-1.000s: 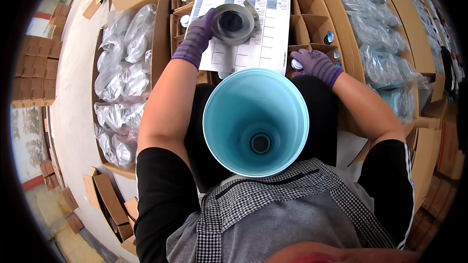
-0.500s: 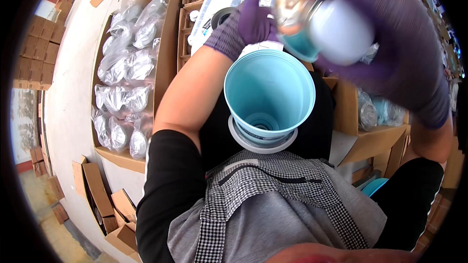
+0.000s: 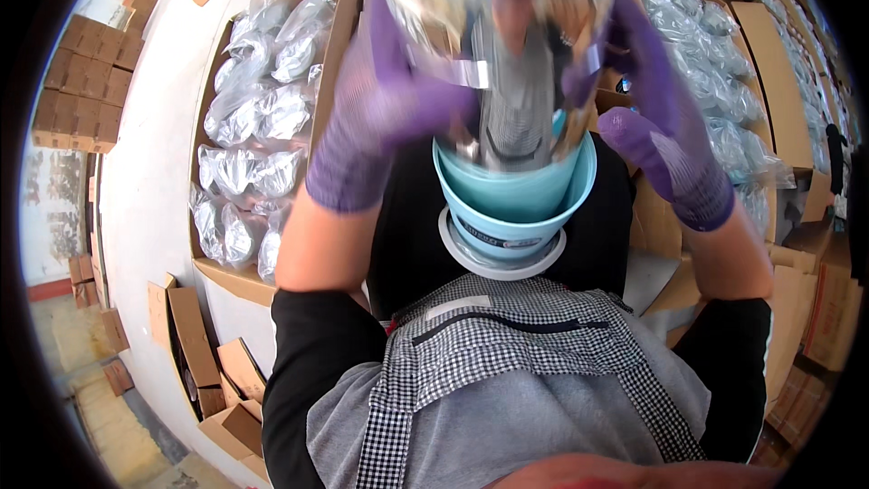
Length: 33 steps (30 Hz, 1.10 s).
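Note:
A mirror-bright silver vacuum flask liner [image 3: 525,63] is between my two purple-gloved hands, somewhat blurred. My left hand [image 3: 389,95] wraps round its left side. My right hand [image 3: 652,109] is curled against its right side. Below it stands a light blue flask casing [image 3: 507,229], wide mouth up, between my thighs. The liner's lower end overlaps the casing's mouth; how far in it reaches, I cannot tell. A pale grey ring [image 3: 471,263] surrounds the casing's foot.
To the left, an open carton [image 3: 206,273] holds several plastic-wrapped pieces. Another carton [image 3: 771,100] with bagged items stands at the right. Flattened cardboard [image 3: 193,335] lies at the lower left. Stacked brown boxes [image 3: 86,91] stand farther left.
The liner has moved from my right hand's side to the middle, over the casing. My left hand, previously stretched out beyond the casing, has taken hold of the liner too.

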{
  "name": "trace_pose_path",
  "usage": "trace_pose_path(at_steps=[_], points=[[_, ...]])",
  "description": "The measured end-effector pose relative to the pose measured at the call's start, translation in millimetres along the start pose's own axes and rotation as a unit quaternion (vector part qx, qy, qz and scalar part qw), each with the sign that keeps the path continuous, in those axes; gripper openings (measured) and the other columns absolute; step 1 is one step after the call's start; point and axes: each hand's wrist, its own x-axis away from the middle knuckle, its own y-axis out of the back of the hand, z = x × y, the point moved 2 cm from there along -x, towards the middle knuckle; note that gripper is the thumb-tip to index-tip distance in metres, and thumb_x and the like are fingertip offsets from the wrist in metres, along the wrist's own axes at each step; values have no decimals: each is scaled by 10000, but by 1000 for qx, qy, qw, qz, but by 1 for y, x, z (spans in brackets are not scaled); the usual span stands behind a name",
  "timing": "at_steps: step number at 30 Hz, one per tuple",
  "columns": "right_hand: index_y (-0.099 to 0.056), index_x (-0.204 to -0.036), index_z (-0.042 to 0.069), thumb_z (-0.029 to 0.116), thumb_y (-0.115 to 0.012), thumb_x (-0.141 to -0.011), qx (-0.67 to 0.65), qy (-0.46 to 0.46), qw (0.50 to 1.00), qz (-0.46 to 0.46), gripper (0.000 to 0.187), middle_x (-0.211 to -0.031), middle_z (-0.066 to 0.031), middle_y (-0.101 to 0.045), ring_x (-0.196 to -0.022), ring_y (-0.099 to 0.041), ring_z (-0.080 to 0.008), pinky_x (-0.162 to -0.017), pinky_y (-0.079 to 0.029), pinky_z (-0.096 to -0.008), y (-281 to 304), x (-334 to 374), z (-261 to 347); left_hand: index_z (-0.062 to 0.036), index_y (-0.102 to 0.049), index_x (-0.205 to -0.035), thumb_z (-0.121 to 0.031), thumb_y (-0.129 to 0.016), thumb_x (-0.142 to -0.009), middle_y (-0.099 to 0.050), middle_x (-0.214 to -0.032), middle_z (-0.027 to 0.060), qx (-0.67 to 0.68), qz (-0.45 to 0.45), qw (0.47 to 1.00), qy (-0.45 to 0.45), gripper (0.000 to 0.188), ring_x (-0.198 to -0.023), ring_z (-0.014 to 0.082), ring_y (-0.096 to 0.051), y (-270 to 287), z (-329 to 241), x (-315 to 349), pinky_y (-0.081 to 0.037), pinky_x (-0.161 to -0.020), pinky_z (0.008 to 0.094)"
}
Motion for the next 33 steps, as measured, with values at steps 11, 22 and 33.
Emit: trace_pose_path(at_steps=[11,22,33], points=[[-316,-1526,-2,489,-994,-494,-67,-123,990,-12,1329,-1453,-197,-471,-1363,-484,-324,-1155,-400,-443,-33,32,-75,-13,-291,-1539,-353,-958,-518,-493,-1435,178,49,-69,969,233,1266,-1342,298,-501,-63,-25,82,-409,-1132,435],[-561,-1277,-53,702,-862,-589,374,32,925,60,1065,-1463,-283,-437,-1371,-451,-422,-1135,-405,-509,-13,34,-47,-41,-348,-1519,-446,-946,-561,-543,-1391,191,-72,191,951,232,1200,-1308,323,-543,-38,-31,48,-433,-1126,434],[-457,-1464,-4,706,-776,-722,170,90,981,40,1076,-1462,-239,-481,-1370,-482,-364,-1142,-403,-450,-13,46,-92,-27,-429,-1456,-545,-870,-707,-581,-1334,213,-245,251,888,298,1011,-1263,331,-584,-32,-55,37,-499,-1060,429]])
